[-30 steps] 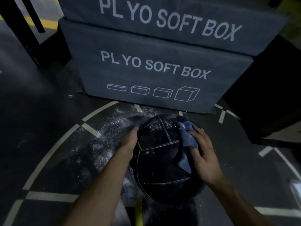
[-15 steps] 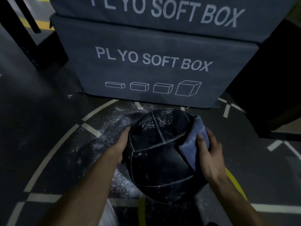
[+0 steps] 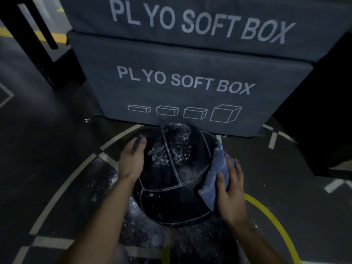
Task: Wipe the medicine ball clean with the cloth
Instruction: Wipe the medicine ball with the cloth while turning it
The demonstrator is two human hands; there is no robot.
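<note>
Two stacked plyo soft boxes at the far side: grey fabric slabs, white lettering, box outlines along the lower one. Dark gym floor beneath, painted with pale arcs and a yellow line, dusted with white powder left of and under the ball.

Black medicine ball on the floor just in front of the lower box, now turned from a second ago: chalky panel, earlier at the far edge, rolled up onto the top. Stitched seams, smooth leather-like panels; near face dark and clean, top still speckled white. Judged roughly half done, with the dirty patch freshly presented for the next pass.

Blue cloth, soft and folded, slid from the top down to the ball's right flank. Right hand pressing it flat with straight fingers, no pinch. Left hand cupped against the left side, fingers spread and steadying, powder on the fingertips.
</note>
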